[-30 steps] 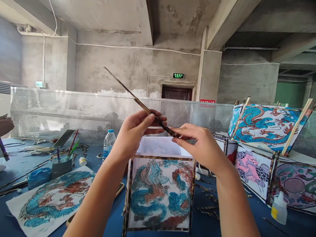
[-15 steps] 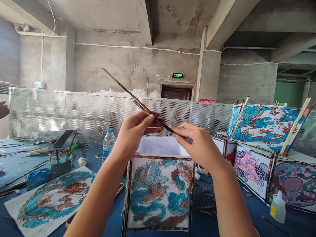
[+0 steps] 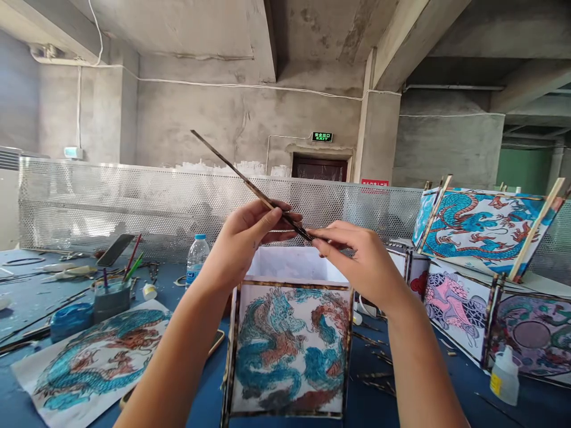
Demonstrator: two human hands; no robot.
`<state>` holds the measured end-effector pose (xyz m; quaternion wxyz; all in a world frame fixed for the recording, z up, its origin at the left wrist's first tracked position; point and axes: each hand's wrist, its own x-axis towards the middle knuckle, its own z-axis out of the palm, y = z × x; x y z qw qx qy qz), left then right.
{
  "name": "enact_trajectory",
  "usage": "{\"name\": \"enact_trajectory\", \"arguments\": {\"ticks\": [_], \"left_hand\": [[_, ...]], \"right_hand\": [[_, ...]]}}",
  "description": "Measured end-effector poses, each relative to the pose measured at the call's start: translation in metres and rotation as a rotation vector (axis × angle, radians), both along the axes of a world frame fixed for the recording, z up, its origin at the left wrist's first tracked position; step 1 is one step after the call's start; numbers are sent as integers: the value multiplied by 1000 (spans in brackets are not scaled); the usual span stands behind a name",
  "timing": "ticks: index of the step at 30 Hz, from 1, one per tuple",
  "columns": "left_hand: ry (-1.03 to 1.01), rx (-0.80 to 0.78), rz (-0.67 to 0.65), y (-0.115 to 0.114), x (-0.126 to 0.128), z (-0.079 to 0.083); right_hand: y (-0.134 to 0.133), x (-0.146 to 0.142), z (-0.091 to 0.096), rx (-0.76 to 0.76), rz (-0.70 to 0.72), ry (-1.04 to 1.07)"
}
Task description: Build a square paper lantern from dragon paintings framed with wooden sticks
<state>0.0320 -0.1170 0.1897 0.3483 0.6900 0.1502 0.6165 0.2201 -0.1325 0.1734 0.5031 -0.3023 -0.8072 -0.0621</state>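
Observation:
Thin, dark-mottled wooden sticks (image 3: 228, 163) slant from upper left down to the right; they look like two laid side by side. My left hand (image 3: 247, 232) pinches them between thumb and fingers near the middle. At their lower ends, my right hand (image 3: 357, 249) closes thumb and forefinger on them. Below my hands stands a box-shaped lantern (image 3: 289, 351) with stick edges and a blue-and-brown dragon painting on its front panel. Its top is open, showing white inner walls.
A painted dragon sheet (image 3: 98, 362), a paint water cup (image 3: 112, 300) with brushes and a water bottle (image 3: 197, 258) lie left. Finished lanterns (image 3: 482, 229), a glue bottle (image 3: 505, 377) and loose sticks (image 3: 377, 375) are right. A perforated metal screen (image 3: 111, 208) stands behind.
The shorter stick, earlier sticking out at an angle beneath the longer one, now lies along it. The sticks' upper tip has dropped slightly. Another person's hand at the left edge is gone.

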Motion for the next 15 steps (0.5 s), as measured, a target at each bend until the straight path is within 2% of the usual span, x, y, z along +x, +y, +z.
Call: {"name": "enact_trajectory", "arguments": {"ticks": [4, 15], "left_hand": [[-1, -1, -17, 1, 1, -1], [-50, -7, 1, 5, 2, -3]], "right_hand": [[2, -1, 0, 5, 30, 43], [-1, -5, -1, 113, -33, 48]]}}
